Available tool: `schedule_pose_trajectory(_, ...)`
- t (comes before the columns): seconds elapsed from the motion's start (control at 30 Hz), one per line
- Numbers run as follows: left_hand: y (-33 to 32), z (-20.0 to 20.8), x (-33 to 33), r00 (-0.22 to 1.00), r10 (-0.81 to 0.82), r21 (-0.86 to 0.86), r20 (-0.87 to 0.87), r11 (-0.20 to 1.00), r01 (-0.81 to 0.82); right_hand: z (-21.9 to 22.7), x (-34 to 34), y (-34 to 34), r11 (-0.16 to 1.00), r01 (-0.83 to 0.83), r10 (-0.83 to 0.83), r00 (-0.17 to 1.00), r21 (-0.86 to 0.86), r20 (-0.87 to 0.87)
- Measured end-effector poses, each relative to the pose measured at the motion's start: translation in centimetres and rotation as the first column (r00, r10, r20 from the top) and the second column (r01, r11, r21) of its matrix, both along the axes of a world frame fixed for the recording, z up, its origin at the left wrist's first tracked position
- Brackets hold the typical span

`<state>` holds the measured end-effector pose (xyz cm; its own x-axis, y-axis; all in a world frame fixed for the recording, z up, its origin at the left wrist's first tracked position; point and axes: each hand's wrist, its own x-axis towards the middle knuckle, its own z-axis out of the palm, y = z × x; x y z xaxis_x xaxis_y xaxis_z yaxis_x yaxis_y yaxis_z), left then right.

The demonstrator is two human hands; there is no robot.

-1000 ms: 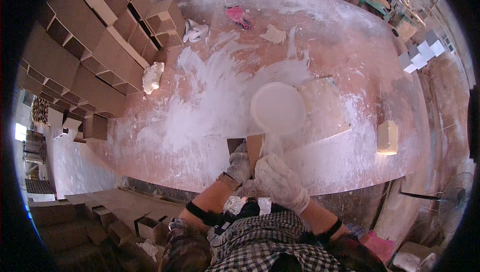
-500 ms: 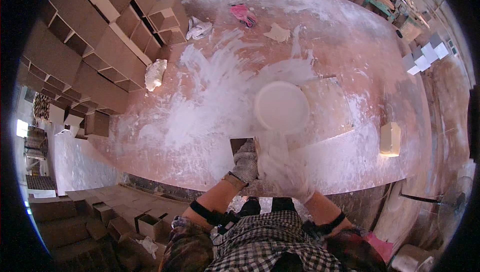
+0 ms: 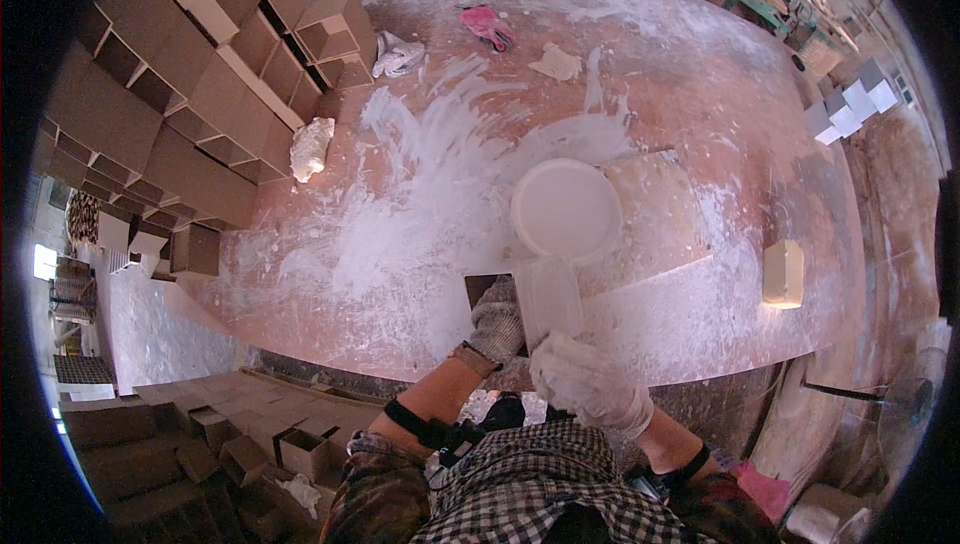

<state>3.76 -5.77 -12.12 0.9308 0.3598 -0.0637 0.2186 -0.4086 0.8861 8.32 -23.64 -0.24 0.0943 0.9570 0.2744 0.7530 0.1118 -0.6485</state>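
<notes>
Gloved hands at work on a powder-strewn bench

The left hand rests on a dark square mould while the right hand, fingers closed around it, grips a whitish rectangular slab just beside — both at the near edge of the bench, below a round white disc. Whether the left fingers clamp anything cannot be told — cardboard boxes stack leftward
</notes>
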Motion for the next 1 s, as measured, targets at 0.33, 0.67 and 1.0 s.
schedule_pose_trajectory(0.33, -0.8, -1.8, 0.6, 0.996, -0.039, 0.092, 0.084, 0.995, 0.031, 5.3, 5.6, 6.7, 0.995, -0.052, -0.001, 0.835, 0.08, 0.551)
schedule_pose_trajectory(0.67, -0.5, 2.5, 0.8, 0.999, -0.015, 0.373, -0.044, 0.928, 0.031, 3.6, 0.6, -1.1, 0.977, 0.138, -0.083, 0.95, -0.165, 0.301)
schedule_pose_trajectory(1.0, -0.6, -3.3, 0.7, 0.983, -0.173, -0.341, -0.063, 0.929, 0.142, 4.2, 3.6, 4.9, 0.995, 0.078, -0.095, 0.762, 0.054, 0.64)
